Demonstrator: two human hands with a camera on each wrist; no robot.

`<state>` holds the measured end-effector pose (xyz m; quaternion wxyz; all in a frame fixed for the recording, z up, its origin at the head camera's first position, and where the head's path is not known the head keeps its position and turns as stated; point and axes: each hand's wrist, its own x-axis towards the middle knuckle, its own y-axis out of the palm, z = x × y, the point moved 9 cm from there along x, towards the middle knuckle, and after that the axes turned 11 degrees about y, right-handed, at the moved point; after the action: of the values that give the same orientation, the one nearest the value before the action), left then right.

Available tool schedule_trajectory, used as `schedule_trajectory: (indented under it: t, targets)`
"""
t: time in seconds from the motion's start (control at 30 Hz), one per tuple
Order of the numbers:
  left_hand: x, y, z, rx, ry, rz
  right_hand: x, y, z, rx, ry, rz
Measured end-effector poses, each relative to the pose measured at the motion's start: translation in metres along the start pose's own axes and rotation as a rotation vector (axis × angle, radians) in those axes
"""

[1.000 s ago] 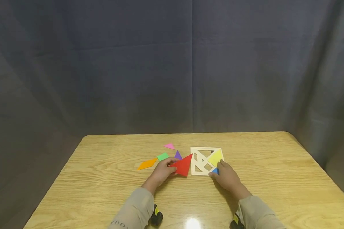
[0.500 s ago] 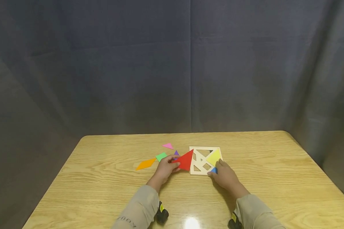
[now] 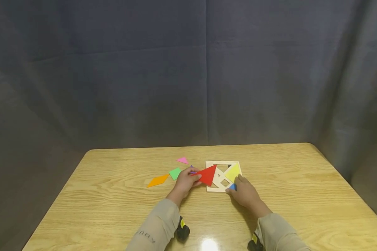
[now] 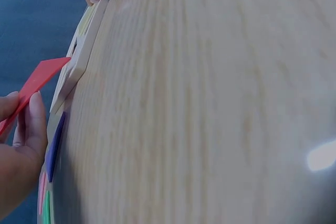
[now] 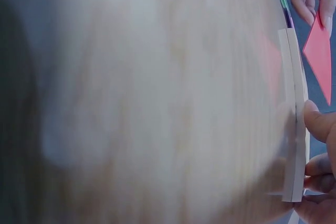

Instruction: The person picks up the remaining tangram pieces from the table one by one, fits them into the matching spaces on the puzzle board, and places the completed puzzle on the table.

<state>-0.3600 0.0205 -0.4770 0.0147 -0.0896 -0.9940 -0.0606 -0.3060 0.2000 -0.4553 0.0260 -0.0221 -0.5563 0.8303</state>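
Between thumb and fingers, my left hand (image 3: pixel 186 181) pinches a large red tangram triangle (image 3: pixel 208 174), raised and tilted over the left part of a square wooden tangram tray (image 3: pixel 221 190). In the left wrist view the red triangle (image 4: pixel 44 74) stands off the tray (image 4: pixel 86 51). My right hand (image 3: pixel 246 191) grips the tray's near right corner, thumb on the front edge in the right wrist view. A yellow triangle (image 3: pixel 232 173) and a partly covered blue piece (image 3: pixel 233 187) lie in the tray beside the right fingers.
Left of the tray on the wooden table (image 3: pixel 113 209) lie an orange parallelogram (image 3: pixel 158 180), a green square (image 3: pixel 175 173) and a pink triangle (image 3: pixel 183 160). A purple triangle (image 4: pixel 55 148) is mostly behind my left hand in the head view. A dark curtain (image 3: pixel 144 87) hangs behind.
My left hand has carried the red triangle rightward, from beside the tray to above its left part. The right hand stays at the tray's corner. The head view has shifted slightly.
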Motion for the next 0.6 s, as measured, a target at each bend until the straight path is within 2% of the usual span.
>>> schedule_trajectory:
  t: [0.3, 0.6]
  targets:
    - [0.0052, 0.0048, 0.0054, 0.025, -0.039, -0.025, 0.0016, 0.0060, 0.0034, 0.007, 0.003, -0.003]
    - [0.0088, 0.0091, 0.0059, 0.092, -0.033, -0.021, 0.0001, 0.0033, 0.0072, -0.012, 0.003, -0.010]
